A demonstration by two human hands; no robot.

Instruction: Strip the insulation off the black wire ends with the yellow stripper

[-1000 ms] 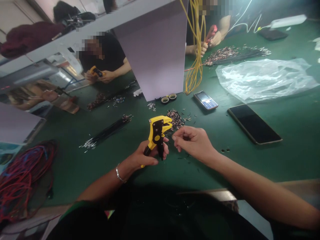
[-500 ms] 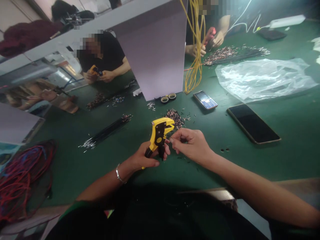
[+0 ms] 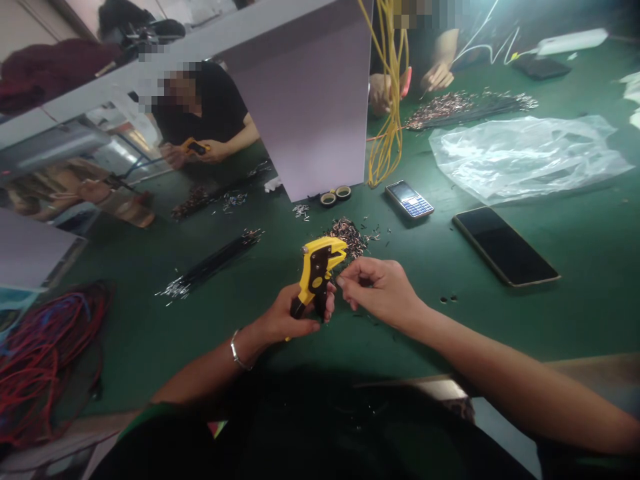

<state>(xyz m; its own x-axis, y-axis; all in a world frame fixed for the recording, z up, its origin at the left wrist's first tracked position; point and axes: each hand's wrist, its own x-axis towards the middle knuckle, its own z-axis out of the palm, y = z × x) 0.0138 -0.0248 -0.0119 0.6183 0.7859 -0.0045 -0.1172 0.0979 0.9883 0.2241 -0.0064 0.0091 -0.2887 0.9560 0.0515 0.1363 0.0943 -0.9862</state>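
Bright glare hazes the area above the plastic bag (image 3: 530, 157); below it the light dims into deep shadow, details softly blurred

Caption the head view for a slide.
Left hand grips a yellow-and-black hand tool beside the right hand, over a green table with a black wire bundle.
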